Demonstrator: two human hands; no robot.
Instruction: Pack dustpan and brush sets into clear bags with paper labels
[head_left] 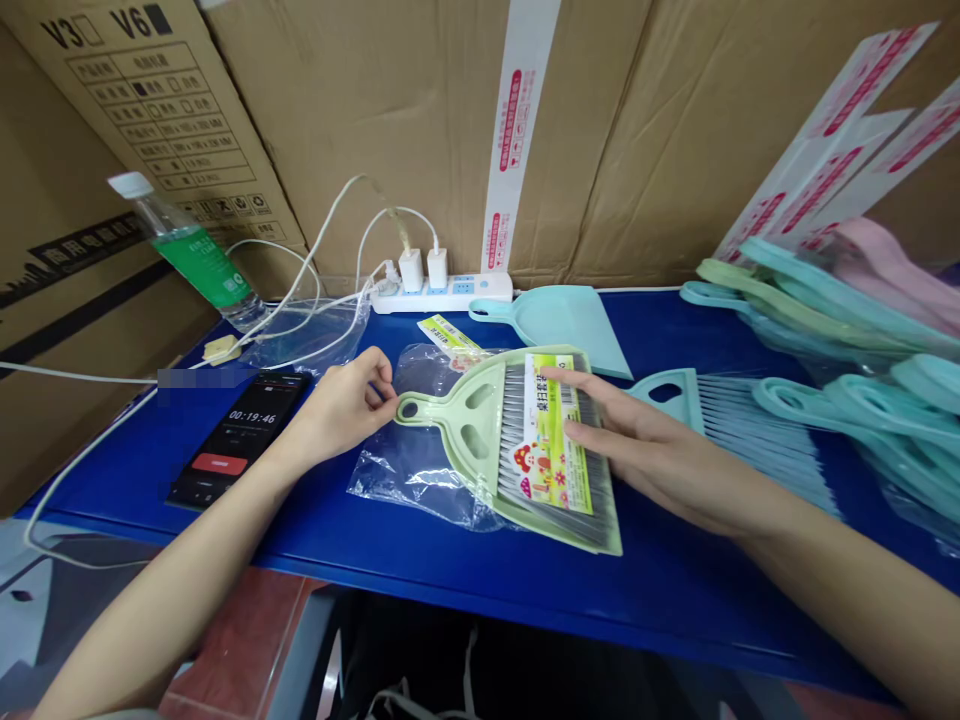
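A light green dustpan (607, 535) lies on clear plastic wrapping (420, 480), with a matching green brush (480, 420) nested on it. The brush has grey bristles and a printed card label (551, 450) across them. At the handle end, by the hanging hole, the fingers of my left hand (349, 395) are pinched together on the set. My right hand (660, 450) reaches in from the right, its stretched fingers lying on the label and the bristles. Part of the bristles is hidden beneath that hand. Behind the set lies another printed card (450, 340).
A light blue dustpan (570, 320) and blue brush (757, 420) lie behind and right. Several bagged blue sets (885, 430) and green and pink ones are piled far right. A power strip (450, 295), cables, bottle (199, 260) and phone (240, 430) occupy the back and left. Cardboard boxes (420, 120) stand behind.
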